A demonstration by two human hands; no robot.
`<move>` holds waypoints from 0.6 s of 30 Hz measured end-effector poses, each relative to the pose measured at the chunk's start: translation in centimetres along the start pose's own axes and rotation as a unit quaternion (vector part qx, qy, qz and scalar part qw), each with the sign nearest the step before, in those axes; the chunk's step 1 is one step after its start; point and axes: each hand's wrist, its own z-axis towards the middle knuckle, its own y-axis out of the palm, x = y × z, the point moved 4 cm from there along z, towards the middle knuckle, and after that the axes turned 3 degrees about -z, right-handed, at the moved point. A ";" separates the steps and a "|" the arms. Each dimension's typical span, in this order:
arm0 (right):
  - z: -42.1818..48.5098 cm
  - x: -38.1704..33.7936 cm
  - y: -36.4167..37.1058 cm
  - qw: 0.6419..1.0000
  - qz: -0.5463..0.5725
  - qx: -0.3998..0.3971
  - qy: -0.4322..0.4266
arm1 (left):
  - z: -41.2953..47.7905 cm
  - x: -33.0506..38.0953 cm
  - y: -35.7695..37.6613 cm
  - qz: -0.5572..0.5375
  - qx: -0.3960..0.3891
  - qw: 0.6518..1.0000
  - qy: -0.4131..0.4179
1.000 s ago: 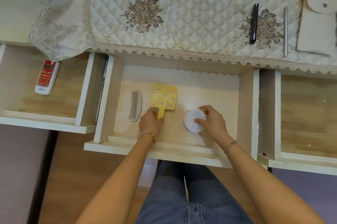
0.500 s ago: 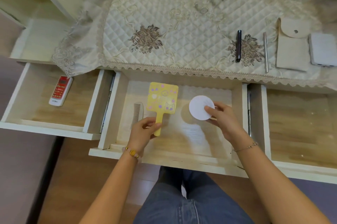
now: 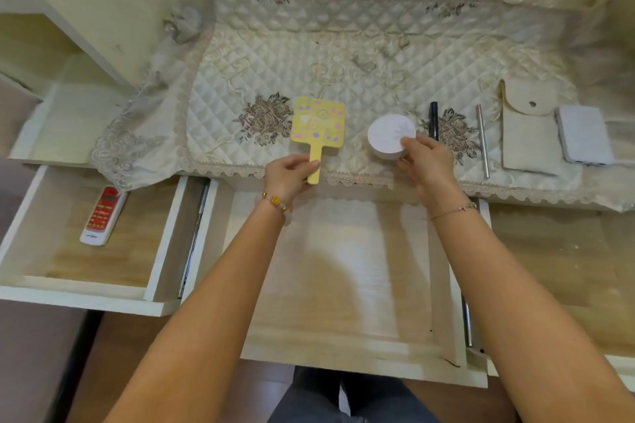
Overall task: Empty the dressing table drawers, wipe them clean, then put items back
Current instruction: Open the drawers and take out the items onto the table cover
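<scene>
My left hand grips the handle of a yellow hand mirror, holding it over the quilted table cover near the front edge. A round white compact sits in the fingers of my right hand, just above the cover and right of the mirror. Below my arms the middle drawer stands open. My left forearm hides the drawer's left part, where the comb lay. The left drawer is open too and holds a red and white remote.
On the cover to the right lie a black pen, a thin silver stick, a beige pouch and a white flat device. The right drawer is open. A mirror stands at the back.
Both hands have lifted the yellow mirror and the white compact out of the middle drawer and carried them forward over the table cover. The camera has tilted up.
</scene>
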 end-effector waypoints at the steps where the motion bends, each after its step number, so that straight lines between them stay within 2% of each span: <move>1: 0.7 -0.3 0.5 1.000 0.004 0.005 0.000 | 1.0 0.3 0.4 0.008 0.004 1.000 -0.002; 8: 3.1 0.0 1.5 0.998 -0.014 0.065 0.006 | 5.2 0.2 1.9 0.051 0.031 0.998 -0.020; 13: 2.8 -0.3 1.0 0.983 -0.148 0.085 -0.068 | 5.6 0.9 2.4 0.127 0.038 0.991 0.023; 15: 2.4 -0.6 1.1 0.975 -0.191 0.067 -0.093 | 5.3 1.5 2.5 0.205 0.037 0.976 0.063; 18: 1.3 -1.1 1.0 0.964 -0.234 0.062 -0.111 | 4.8 2.3 2.4 0.366 0.025 0.923 0.119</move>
